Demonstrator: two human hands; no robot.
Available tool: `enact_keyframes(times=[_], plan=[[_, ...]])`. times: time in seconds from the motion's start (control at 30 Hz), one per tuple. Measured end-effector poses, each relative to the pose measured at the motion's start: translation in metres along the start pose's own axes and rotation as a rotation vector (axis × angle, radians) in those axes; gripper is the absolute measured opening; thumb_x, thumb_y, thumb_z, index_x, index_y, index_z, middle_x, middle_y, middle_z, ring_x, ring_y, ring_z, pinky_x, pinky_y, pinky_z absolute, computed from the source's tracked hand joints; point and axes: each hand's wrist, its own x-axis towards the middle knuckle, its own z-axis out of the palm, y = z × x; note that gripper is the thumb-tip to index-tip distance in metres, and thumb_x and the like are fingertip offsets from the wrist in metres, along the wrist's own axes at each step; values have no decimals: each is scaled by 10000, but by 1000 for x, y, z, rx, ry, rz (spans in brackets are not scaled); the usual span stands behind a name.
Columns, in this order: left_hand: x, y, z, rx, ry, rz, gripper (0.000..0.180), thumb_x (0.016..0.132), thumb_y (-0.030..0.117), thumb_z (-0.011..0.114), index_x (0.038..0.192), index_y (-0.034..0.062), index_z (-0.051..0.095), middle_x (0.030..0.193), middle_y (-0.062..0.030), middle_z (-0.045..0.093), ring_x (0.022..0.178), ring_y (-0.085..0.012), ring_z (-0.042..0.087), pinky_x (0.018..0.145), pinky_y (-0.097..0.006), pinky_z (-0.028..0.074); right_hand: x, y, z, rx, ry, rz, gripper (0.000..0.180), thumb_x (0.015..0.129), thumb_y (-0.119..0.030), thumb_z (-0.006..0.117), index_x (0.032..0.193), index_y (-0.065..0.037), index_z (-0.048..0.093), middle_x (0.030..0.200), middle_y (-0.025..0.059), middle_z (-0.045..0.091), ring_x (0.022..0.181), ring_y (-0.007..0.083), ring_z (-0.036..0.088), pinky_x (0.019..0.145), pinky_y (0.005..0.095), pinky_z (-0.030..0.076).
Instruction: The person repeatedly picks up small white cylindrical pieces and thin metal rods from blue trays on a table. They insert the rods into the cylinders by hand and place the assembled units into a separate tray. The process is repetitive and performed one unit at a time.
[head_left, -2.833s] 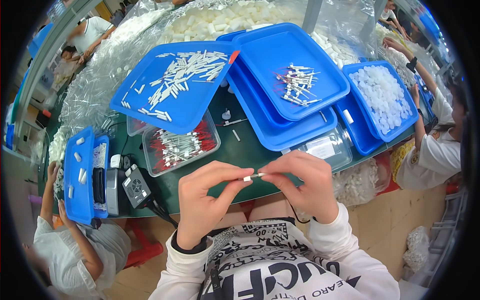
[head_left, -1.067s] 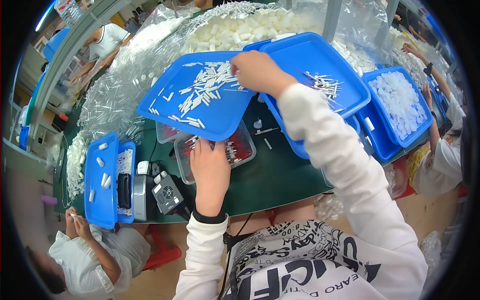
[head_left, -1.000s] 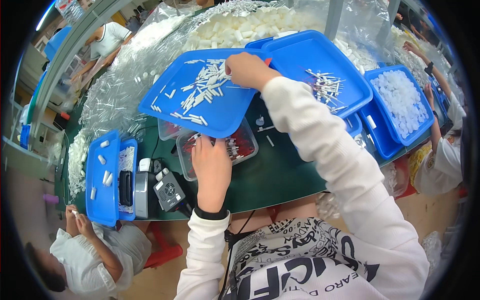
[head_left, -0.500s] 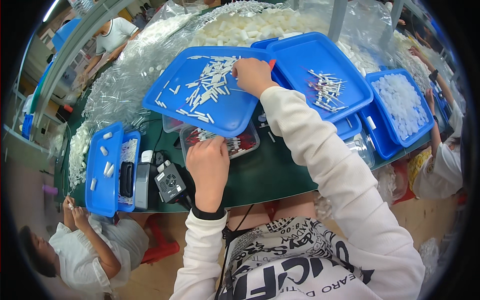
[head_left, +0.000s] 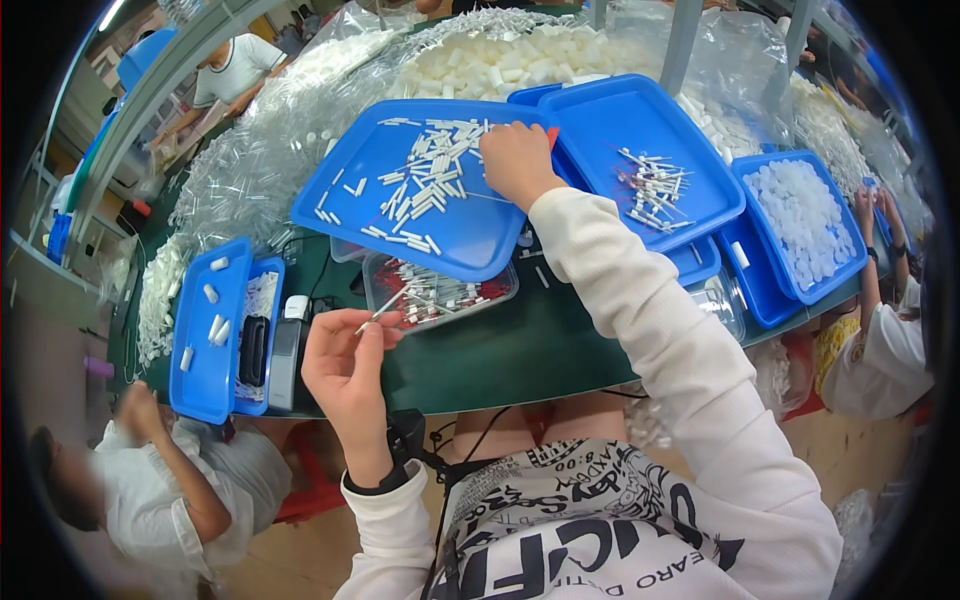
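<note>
Left grip (head_left: 345,362): pinching slim white stick (head_left: 393,301) at fingertips | clear tub (head_left: 475,313): just beyond it | right grip (head_left: 518,165): fingertips hidden, hold can't tell | blue tray (head_left: 475,240): beneath it

On the dark green tabletop (head_left: 500,368), a wide blue plastic tray (head_left: 472,235) bearing short white tubes (head_left: 435,170) overhangs the rear of a clear rectangular plastic box (head_left: 470,312) of red-and-white rods (head_left: 445,290). Right: a stacked blue plastic tray (head_left: 600,118) holding slender white rods (head_left: 655,188); farther right, translucent white discs (head_left: 805,220). Behind: cream-white cylinders (head_left: 530,60), heaped. Left hand (head_left: 345,362) (thin white rod (head_left: 386,308) in fingers) front-left of the box; right hand (head_left: 520,165) over the wide tray's right side, contact probably hidden.
</note>
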Motion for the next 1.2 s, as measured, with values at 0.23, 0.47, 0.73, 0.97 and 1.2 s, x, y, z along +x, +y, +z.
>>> enact_keyframes(times=[0.23,0.47,0.73,0.97,1.2], plan=[[0,16,27,-62,-177,-101,75,874,-26,606,946,-37,588,939,-186,694,739,-168,641,746,-274,505,-8,23,-4,259,187,81,154,824,-131,650,952,-47,642,886,93,693,859,273,668,732,408,501],[-2,19,38,-75,-210,-108,134,855,-4,643,974,-64,653,915,-135,682,749,-154,612,706,-262,478,-108,18,-125,1275,-21,52,195,878,-125,677,1019,9,683,858,78,699,761,110,646,694,257,504],[-11,7,75,-260,-418,-213,107,855,12,671,926,-67,659,861,-146,702,725,-144,635,680,-239,506,-220,20,-129,1957,-133,442,157,900,-20,611,1035,58,637,863,94,639,748,138,633,671,280,561],[-15,6,82,-155,-431,-250,98,832,24,689,878,-57,660,835,-149,699,709,-150,622,674,-252,498,-229,30,-140,2017,-247,487,145,904,-16,603,1019,66,635,850,111,629,730,146,639,605,265,581],[-22,-4,88,-59,-524,-239,112,808,-3,719,909,-41,688,845,-83,706,782,-116,645,728,-241,495,-237,22,-140,1472,-83,468,134,875,-20,644,1002,17,662,917,99,704,768,143,677,673,251,559]])
